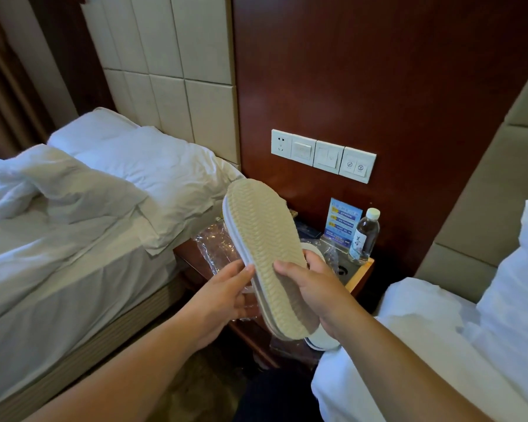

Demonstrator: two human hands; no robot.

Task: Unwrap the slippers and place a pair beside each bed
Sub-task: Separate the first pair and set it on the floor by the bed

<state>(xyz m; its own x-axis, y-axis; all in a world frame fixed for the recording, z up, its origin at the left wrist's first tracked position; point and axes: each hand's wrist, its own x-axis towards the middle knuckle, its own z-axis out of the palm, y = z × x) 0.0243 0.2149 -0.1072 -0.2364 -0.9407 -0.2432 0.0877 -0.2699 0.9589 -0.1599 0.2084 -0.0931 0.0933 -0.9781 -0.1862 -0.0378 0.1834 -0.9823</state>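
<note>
slipper sole (265, 251): matt beige, ridged herringbone tread, white cloth edging | wrapper (217, 248): clear crinkled glossy plastic | nightstand (358, 274): polished wood | wall panel (378, 80): glossy dark red-brown wood | headboard (177, 56): cream padded panels, matt | bedding (89, 190): white creased cloth | bottle (365, 236): clear plastic | switch plates (323, 155): smooth white plastic

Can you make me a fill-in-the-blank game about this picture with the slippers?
1. Both hands hold the slippers with the ____ facing up.
2. The water bottle has a ____ cap.
3. The nightstand stands between two ____.
4. Crinkly clear ____ lies on the nightstand behind the left hand.

Missing words: sole; white; beds; plastic
</note>
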